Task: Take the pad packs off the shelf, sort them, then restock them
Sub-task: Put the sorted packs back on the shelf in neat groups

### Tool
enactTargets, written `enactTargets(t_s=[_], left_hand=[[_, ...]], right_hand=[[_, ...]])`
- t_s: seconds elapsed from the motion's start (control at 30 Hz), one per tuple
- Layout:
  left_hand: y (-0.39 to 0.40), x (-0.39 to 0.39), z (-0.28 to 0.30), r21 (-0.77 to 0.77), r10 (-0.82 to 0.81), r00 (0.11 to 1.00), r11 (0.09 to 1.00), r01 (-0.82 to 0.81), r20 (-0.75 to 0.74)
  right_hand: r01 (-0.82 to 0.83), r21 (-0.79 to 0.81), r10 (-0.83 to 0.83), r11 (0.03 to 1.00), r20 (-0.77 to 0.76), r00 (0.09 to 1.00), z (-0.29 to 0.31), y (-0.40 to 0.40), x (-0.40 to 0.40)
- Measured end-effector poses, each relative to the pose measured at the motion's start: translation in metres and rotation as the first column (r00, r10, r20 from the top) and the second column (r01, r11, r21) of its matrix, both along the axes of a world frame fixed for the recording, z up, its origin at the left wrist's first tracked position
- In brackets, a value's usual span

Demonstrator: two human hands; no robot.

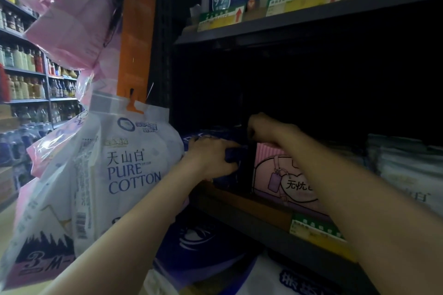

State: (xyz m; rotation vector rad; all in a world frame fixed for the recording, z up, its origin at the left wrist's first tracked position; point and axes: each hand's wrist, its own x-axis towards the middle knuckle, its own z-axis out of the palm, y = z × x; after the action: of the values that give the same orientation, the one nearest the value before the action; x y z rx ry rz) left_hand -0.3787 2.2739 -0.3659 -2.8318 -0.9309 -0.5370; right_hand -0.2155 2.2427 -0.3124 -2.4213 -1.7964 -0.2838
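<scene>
Both my arms reach into the dark middle shelf (pixel 251 211). My left hand (pixel 211 155) grips a dark blue pad pack (pixel 230 167) at the shelf's left end, fingers curled over its top edge. My right hand (pixel 263 127) is curled over the top of a dark divider (pixel 248 170) beside a pink pad pack (pixel 282 175) with a heart and bag drawing. What the right fingers hold is lost in shadow. White pad packs (pixel 407 167) are stacked on the shelf's right side.
A white "Pure Cotton" bag (pixel 124 170) hangs on the shelf's end post at left, with pink bags (pixel 72 14) above. Blue and white packs (pixel 199 246) fill the shelf below. Price tags (pixel 314 227) line the shelf edges. Bottle shelves (pixel 26 74) run down the aisle at far left.
</scene>
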Motion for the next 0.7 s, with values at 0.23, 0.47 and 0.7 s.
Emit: enactTargets(t_s=[0.23, 0.47, 0.7], left_hand=[[0.005, 0.016, 0.001, -0.02, 0.049, 0.995, 0.998, -0.051, -0.085], [-0.001, 0.004, -0.008, 0.087, -0.037, 0.999, 0.995, 0.037, 0.0], [0.003, -0.013, -0.004, -0.006, 0.046, 0.999, 0.999, -0.045, 0.017]], right_hand=[[-0.013, 0.027, 0.015, 1.0, -0.072, 0.997, -0.004, -0.002, 0.004], [-0.04, 0.256, 0.09, 0.966, -0.185, 0.979, 0.022, -0.029, -0.006], [-0.043, -0.002, 0.042, 0.999, -0.236, 0.971, 0.003, -0.011, -0.026]])
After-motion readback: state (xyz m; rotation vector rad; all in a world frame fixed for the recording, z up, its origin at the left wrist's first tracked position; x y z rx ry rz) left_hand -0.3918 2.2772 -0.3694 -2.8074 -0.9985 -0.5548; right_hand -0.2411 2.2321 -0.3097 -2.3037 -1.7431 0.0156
